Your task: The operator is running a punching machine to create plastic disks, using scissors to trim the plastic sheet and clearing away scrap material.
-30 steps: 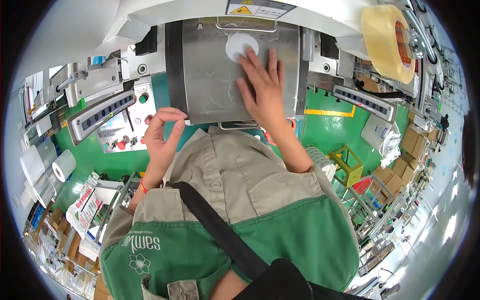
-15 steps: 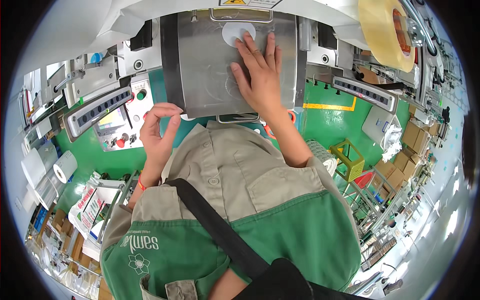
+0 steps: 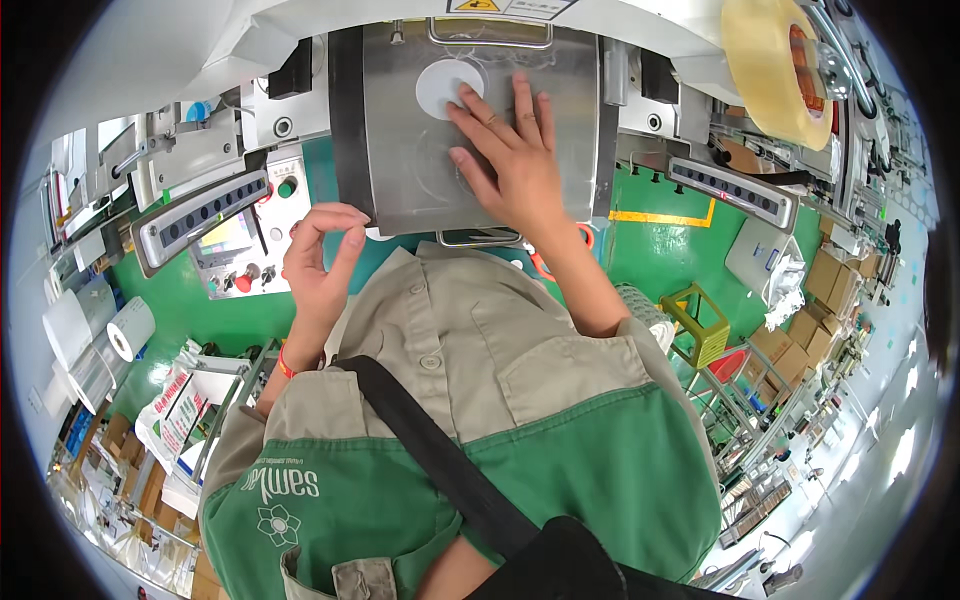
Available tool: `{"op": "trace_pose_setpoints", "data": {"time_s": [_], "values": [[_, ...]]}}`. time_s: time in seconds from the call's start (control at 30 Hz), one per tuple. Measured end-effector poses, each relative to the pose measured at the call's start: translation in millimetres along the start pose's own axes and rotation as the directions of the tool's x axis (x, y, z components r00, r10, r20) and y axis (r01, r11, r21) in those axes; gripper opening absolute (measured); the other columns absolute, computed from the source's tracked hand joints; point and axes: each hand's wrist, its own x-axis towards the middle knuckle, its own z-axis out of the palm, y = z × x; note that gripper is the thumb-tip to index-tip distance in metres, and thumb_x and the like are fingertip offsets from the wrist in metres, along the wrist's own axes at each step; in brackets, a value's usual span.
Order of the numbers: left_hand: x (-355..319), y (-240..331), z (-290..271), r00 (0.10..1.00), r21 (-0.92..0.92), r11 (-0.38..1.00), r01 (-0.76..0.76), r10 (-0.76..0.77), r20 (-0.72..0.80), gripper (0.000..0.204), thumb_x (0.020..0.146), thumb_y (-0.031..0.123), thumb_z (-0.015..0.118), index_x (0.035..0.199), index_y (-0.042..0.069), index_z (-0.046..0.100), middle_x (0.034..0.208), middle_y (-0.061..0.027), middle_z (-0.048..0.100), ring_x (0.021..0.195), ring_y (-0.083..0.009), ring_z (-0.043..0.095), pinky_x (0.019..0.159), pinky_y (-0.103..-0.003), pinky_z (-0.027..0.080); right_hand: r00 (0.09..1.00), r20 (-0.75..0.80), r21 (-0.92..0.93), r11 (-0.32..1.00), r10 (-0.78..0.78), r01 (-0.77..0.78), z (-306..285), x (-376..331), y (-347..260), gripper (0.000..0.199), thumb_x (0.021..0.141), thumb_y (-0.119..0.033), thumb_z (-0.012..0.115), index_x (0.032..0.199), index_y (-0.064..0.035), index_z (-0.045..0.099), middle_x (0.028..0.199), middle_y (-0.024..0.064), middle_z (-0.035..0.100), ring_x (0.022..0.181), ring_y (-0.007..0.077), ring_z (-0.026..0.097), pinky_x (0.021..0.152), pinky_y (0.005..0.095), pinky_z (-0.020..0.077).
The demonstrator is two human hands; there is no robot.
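Observation:
A smooth grey metal plate (image 3: 410,190) lies in front of me, with a bar handle (image 3: 490,38) at its far edge and another at its near edge. On it rests a thin, flat white disc (image 3: 438,88). My right hand (image 3: 522,175) is over the plate, fingers spread, with fingertips touching the disc's right side. Beside the plate's near left corner is my left hand (image 3: 318,265), its fingers bent and the thumb apart from them. No object shows in it.
Left of the plate stands a control panel (image 3: 250,250) with buttons and a screen. Light bars flank the plate on the left (image 3: 205,222) and right (image 3: 732,190). A wide roll of clear tape (image 3: 755,70) hangs at upper right. Orange-handled scissors (image 3: 586,238) lie near my right forearm.
The white disc has slid left and toward me across the plate, with my right fingers moving along with it. My left hand has stayed almost still.

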Motion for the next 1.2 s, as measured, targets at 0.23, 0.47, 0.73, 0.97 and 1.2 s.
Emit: {"op": "trace_pose_setpoints", "data": {"time_s": [0.23,0.47,0.73,0.97,1.2], "values": [[0.1,-0.7,-0.2,1.000,0.006,1.000,-0.003,0.003,0.008,0.008,0.081,-0.003,0.057,0.088,-0.001,0.054,0.093,-0.0106,0.057,0.087,-0.0158,0.053,0.080,-0.027,0.041,1.000,-0.008,-0.005,1.000,0.001,-0.001,1.6,-1.1,0.1,0.038,0.083,-0.029,0.058,0.119,-0.0182,0.056,0.133,-0.0009,0.046,0.132,0.0363,0.022,0.104,0.0546,0.0157],[0.4,0.1,-1.0,1.000,0.001,1.000,0.005,-0.005,0.000,0.008,0.081,-0.002,0.058,0.088,0.000,0.054,0.092,-0.0105,0.058,0.087,-0.0162,0.053,0.081,-0.028,0.041,1.000,-0.006,-0.012,0.999,0.031,-0.031,1.1,-0.8,-1.1,0.041,0.083,-0.029,0.057,0.123,-0.0184,0.053,0.134,-0.0009,0.044,0.133,0.0361,0.021,0.105,0.0538,0.0143],[-0.3,-1.7,-1.8,1.000,-0.008,1.000,0.000,0.000,-0.007,0.008,0.081,-0.001,0.058,0.088,-0.001,0.054,0.092,-0.0109,0.058,0.087,-0.0168,0.053,0.081,-0.028,0.041,0.998,-0.037,-0.024,0.998,0.053,-0.054,2.7,-1.3,-0.2,0.039,0.083,-0.028,0.057,0.120,-0.0171,0.055,0.133,-0.0005,0.046,0.131,0.0364,0.024,0.105,0.0531,0.0139],[0.4,-0.8,-2.5,1.000,-0.011,1.000,0.002,-0.002,-0.009,0.008,0.081,-0.001,0.057,0.089,-0.001,0.055,0.092,-0.0111,0.058,0.088,-0.0170,0.053,0.081,-0.028,0.041,0.998,-0.055,-0.033,0.999,0.029,-0.030,3.1,-1.2,1.4,0.039,0.081,-0.028,0.060,0.117,-0.0143,0.056,0.132,0.0024,0.047,0.131,0.0384,0.023,0.104,0.0553,0.0168],[2.0,-0.3,-1.1,1.000,0.006,1.000,-0.009,0.009,0.006,0.008,0.081,-0.001,0.058,0.089,-0.001,0.055,0.092,-0.0112,0.058,0.089,-0.0175,0.054,0.082,-0.029,0.041,1.000,-0.017,-0.027,1.000,0.014,-0.014,0.3,-0.2,0.2,0.040,0.081,-0.031,0.059,0.118,-0.0144,0.056,0.132,0.0027,0.046,0.131,0.0382,0.023,0.104,0.0548,0.0171]]}}
